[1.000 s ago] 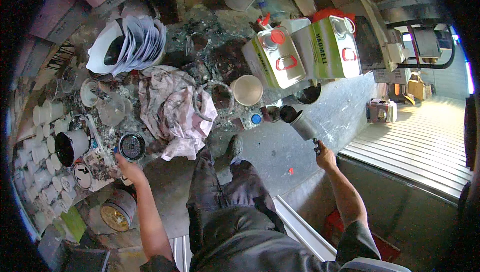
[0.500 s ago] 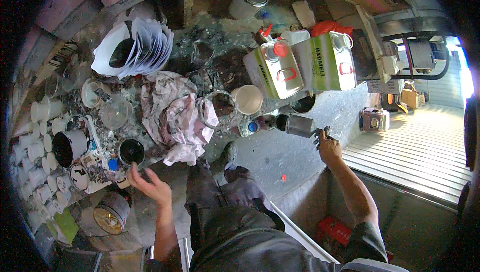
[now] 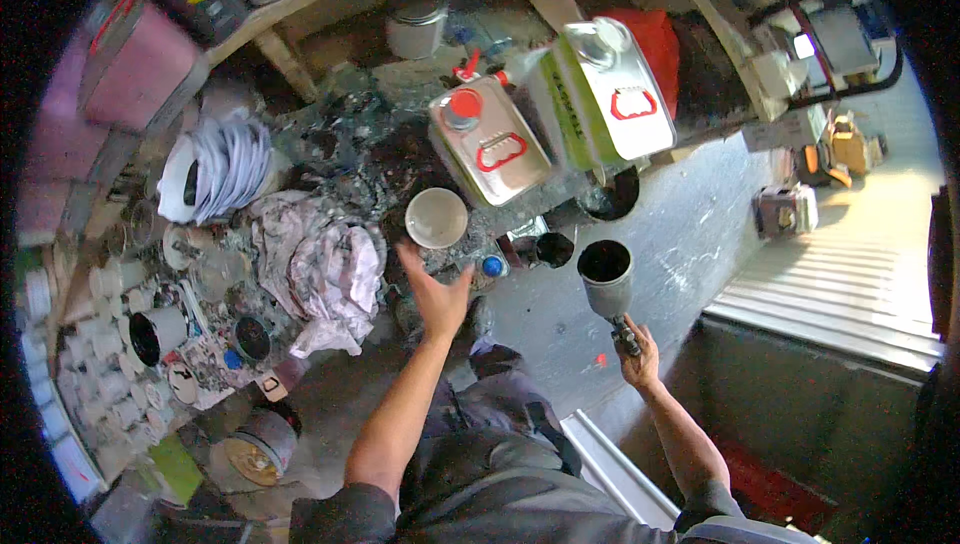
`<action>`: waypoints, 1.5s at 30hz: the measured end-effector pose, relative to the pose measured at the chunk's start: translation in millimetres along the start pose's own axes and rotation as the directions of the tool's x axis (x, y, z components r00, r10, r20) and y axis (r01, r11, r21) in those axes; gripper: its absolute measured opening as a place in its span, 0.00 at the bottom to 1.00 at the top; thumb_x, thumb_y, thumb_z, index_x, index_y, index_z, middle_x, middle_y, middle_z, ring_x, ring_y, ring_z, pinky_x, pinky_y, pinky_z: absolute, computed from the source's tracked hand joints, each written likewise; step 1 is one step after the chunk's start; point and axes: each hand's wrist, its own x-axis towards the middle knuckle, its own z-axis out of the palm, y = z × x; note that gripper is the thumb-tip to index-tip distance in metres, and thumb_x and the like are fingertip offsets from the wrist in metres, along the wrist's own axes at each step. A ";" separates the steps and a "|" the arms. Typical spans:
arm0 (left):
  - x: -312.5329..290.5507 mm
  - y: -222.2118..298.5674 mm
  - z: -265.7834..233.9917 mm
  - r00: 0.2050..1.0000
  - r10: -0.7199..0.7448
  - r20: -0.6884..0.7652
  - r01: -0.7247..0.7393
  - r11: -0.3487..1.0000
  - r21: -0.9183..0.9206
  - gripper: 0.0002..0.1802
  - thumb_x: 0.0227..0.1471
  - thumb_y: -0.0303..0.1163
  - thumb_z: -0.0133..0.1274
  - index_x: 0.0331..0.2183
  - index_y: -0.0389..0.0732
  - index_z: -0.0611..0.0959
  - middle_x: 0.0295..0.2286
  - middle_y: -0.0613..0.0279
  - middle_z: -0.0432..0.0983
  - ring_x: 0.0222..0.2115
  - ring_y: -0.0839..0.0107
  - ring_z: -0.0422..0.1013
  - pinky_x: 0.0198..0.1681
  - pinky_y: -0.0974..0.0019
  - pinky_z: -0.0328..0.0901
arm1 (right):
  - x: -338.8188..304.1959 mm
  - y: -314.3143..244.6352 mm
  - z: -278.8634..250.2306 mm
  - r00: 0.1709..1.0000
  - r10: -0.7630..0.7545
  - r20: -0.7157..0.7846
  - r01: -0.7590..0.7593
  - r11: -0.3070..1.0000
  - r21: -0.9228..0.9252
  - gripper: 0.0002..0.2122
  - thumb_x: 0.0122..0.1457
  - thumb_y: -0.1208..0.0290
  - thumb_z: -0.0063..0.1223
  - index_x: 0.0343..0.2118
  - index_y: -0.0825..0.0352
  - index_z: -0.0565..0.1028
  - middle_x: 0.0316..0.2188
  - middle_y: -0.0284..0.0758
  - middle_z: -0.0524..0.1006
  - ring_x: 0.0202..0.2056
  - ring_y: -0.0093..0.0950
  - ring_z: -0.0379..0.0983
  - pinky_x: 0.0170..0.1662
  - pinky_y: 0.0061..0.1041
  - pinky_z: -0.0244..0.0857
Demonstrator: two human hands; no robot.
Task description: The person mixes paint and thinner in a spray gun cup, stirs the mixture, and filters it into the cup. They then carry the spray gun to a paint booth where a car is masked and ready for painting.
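My right hand (image 3: 641,362) is wrapped round a spray gun (image 3: 609,296) with a grey paint cup on it. The cup's mouth faces up and looks dark inside; no lid is on it. My left hand (image 3: 438,302) reaches over the bench with thumb and fingers spread, holding nothing. Just beyond its fingertips stands a pale cup (image 3: 437,219); whether they touch it I cannot tell. Close to the thumb is a small bottle with a blue cap (image 3: 492,266). Left of the hand lies a crumpled, stained cloth or paper (image 3: 325,264).
Two metal cans, one with a red cap (image 3: 500,159) and one with a white cap (image 3: 622,104), stand behind the pale cup. Paper strainers (image 3: 225,164) are stacked at the left. Several white tubs (image 3: 105,344) and a dark-filled cup (image 3: 252,339) crowd the bench's left end.
My left hand has moved right, from the dark-filled cup to the pale cup. The spray gun has turned, so its cup's open mouth now shows. The view has shifted.
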 end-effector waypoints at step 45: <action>-30.4 208.8 49.0 0.621 0.679 0.390 -0.784 0.544 0.300 0.43 0.40 0.35 0.75 0.57 0.38 0.74 0.54 0.51 0.70 0.55 0.47 0.65 0.59 0.46 0.62 | 89.4 27.3 67.3 0.852 -0.491 -0.184 0.514 0.716 0.473 0.30 0.45 0.74 0.64 0.56 0.66 0.73 0.39 0.49 0.76 0.39 0.52 0.74 0.42 0.44 0.70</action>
